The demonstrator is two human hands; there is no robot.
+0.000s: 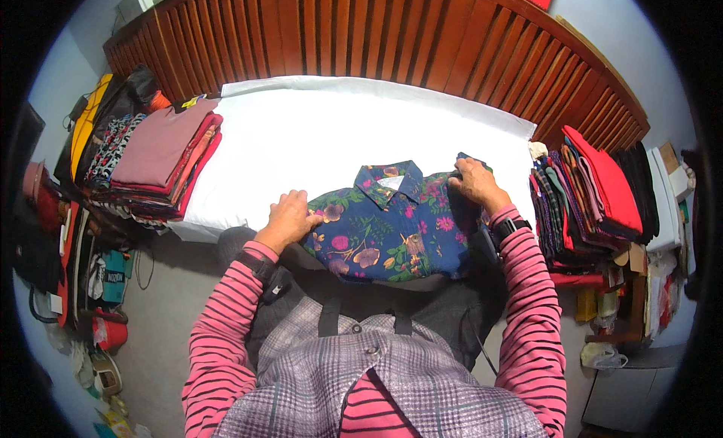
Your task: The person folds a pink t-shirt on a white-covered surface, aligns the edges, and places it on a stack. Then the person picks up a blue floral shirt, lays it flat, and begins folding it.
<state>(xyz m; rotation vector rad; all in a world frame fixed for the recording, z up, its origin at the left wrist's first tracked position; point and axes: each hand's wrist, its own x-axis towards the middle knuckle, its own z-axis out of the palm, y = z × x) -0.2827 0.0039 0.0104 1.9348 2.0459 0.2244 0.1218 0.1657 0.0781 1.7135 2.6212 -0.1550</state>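
Observation:
A navy floral collared shirt (390, 234) lies buttoned on the white cloth (316, 127), its collar toward the far side. The lower part hangs over the near edge, above my lap. At the shirt's left edge, my left hand (288, 220) grips the fabric, thumb on top; its fingertips are partly hidden. My right hand (477, 184) is farther out at the right shoulder, with fingers bent around a dark fold of sleeve. Shadow and my wrist hide part of the shirt's right side.
Folded clothes (161, 138) are stacked at the left end of the cloth. Another garment stack (601, 184) leans at the right. Behind the cloth rises a slatted wooden headboard (373, 37). A red container (110, 329) stands on the floor at left.

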